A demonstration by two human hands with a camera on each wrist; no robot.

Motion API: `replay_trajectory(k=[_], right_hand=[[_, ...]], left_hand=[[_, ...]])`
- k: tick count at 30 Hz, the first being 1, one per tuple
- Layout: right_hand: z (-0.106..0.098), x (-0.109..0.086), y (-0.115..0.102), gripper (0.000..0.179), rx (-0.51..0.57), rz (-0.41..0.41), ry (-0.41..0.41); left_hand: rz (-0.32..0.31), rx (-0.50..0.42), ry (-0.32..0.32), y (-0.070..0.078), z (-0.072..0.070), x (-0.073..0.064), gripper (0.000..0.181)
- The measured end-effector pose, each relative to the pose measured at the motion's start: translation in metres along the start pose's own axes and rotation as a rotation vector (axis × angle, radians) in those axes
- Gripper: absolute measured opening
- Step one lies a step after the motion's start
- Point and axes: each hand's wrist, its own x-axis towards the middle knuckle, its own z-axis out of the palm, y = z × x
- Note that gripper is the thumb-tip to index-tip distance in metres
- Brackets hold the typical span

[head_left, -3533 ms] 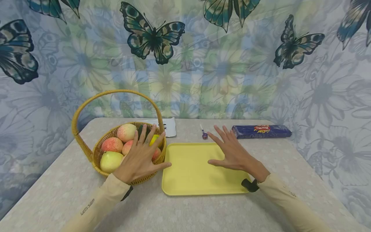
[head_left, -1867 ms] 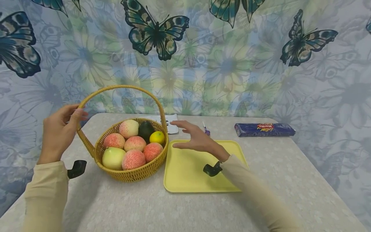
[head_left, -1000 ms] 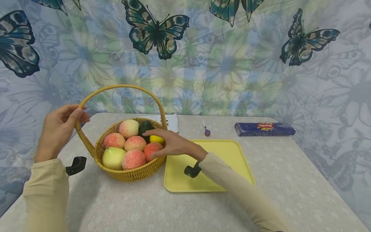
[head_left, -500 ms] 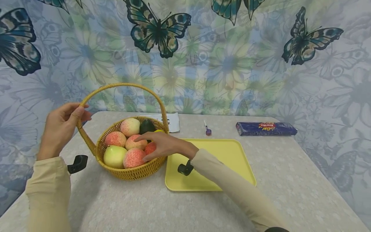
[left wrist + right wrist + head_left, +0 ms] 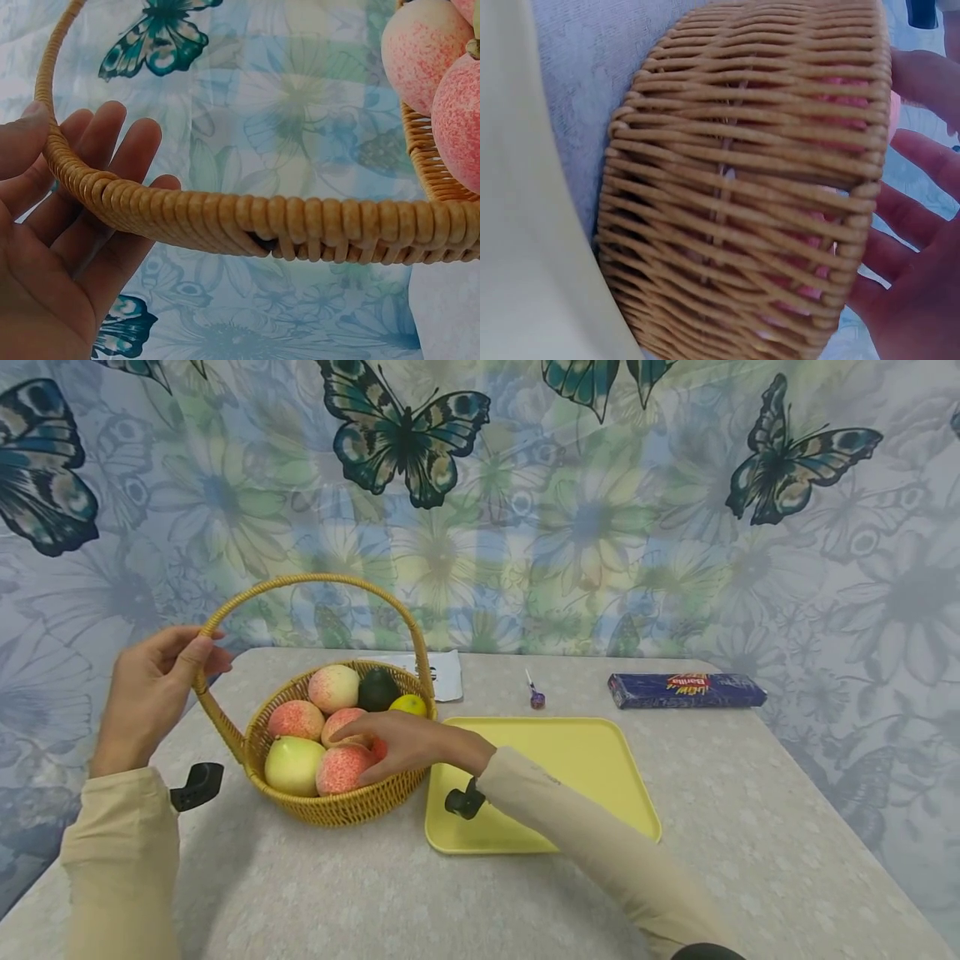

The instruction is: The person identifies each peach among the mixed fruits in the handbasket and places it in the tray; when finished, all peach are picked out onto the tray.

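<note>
On the left of the table stands a wicker basket (image 5: 337,810) with a tall arched handle (image 5: 315,578). It holds several peaches, a front one (image 5: 345,768) among them, a pale yellow-green pear-like fruit (image 5: 295,766), a dark green avocado-like fruit (image 5: 377,690) and a yellow lemon-like fruit (image 5: 408,704). My left hand (image 5: 153,693) holds the handle's left side between thumb and fingers. Over the basket's right rim reaches my right hand (image 5: 401,743), fingers spread above the peaches, thumb beside the front peach; whether it touches it I cannot tell. The right wrist view shows mostly woven wall (image 5: 742,172).
A yellow tray (image 5: 540,777) lies right of the basket, under my right forearm. Behind it are a wrapped lollipop (image 5: 537,699) and a dark blue Barilla pack (image 5: 686,691). A white printed packet (image 5: 447,677) lies behind the basket. A butterfly-patterned cloth (image 5: 585,527) hangs at the back.
From above the basket, my left hand has gone to the handle and taken hold. My right hand has crossed from over the tray into the basket, lately moving left towards the front peach.
</note>
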Motion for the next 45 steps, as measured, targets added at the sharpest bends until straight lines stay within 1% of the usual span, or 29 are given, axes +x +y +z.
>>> replay_trajectory(k=[3, 12, 20, 23, 30, 39, 45], right_hand=[[0.0021, 0.0031, -0.0005, 0.058, 0.001, -0.005, -0.016], [0.0061, 0.0075, 0.0008, 0.058, -0.026, 0.045, -0.056], [0.0069, 0.0073, 0.0008, 0.060, -0.023, 0.057, -0.071], [0.0071, 0.0068, 0.0011, 0.060, -0.009, 0.060, -0.072], [0.0089, 0.0067, 0.0021, 0.058, 0.014, 0.055, -0.062], [0.0094, 0.0044, 0.0026, 0.057, 0.060, 0.033, -0.048], [0.0094, 0.0051, 0.0028, 0.057, 0.079, 0.034, -0.041]], left_hand=[[0.007, -0.003, 0.001, -0.0008, -0.0003, -0.0011, 0.026], [0.003, 0.005, 0.002, -0.0019, 0.0005, -0.0027, 0.031], [0.004, 0.001, 0.000, -0.0011, 0.0003, -0.0034, 0.025], [0.003, 0.011, 0.000, -0.0011, 0.0002, -0.0033, 0.025], [0.001, 0.022, 0.000, -0.0013, 0.0003, -0.0035, 0.035], [0.001, 0.002, -0.003, -0.0012, 0.0001, -0.0034, 0.027], [-0.007, 0.002, 0.003, -0.0003, 0.0005, -0.0032, 0.027]])
